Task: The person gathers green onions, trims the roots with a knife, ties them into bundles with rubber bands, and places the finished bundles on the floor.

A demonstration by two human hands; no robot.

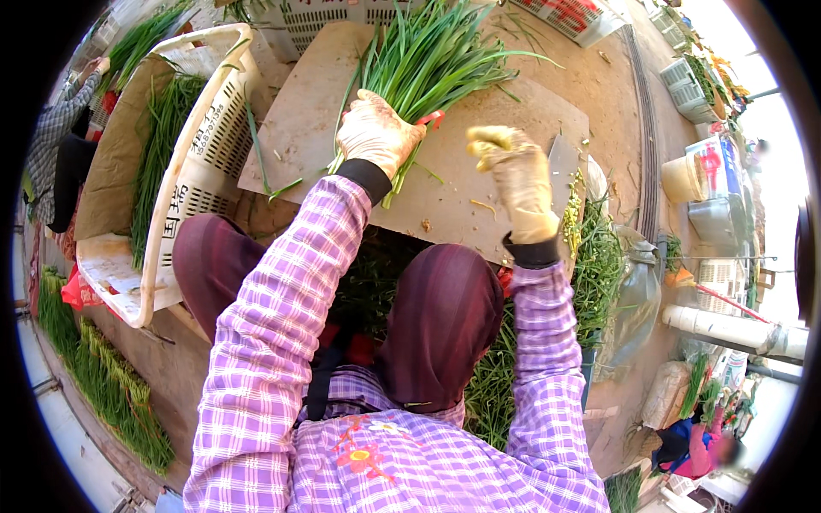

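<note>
My left hand (378, 131), in a pale stained glove, is closed around a bundle of long green garlic chives (426, 64). The leaves fan out away from me, and the cut stem ends point back toward my knees. A red tie (431, 118) shows at the bundle beside my left thumb. My right hand (513, 173), in a yellowed glove, is raised over the right part of the work board (462, 192), apart from the bundle. Its fingers are curled and slightly blurred, so whether anything thin is in them is unclear. A knife blade (557, 157) lies close to its right.
On the left stands a white plastic crate (218, 138) holding more greens (167, 147). Trimmed greens (596, 276) are heaped at the board's right. Bundled greens (106, 385) lie on the floor at left. One person (64, 141) sits beyond the crate, another (696, 442) at far right.
</note>
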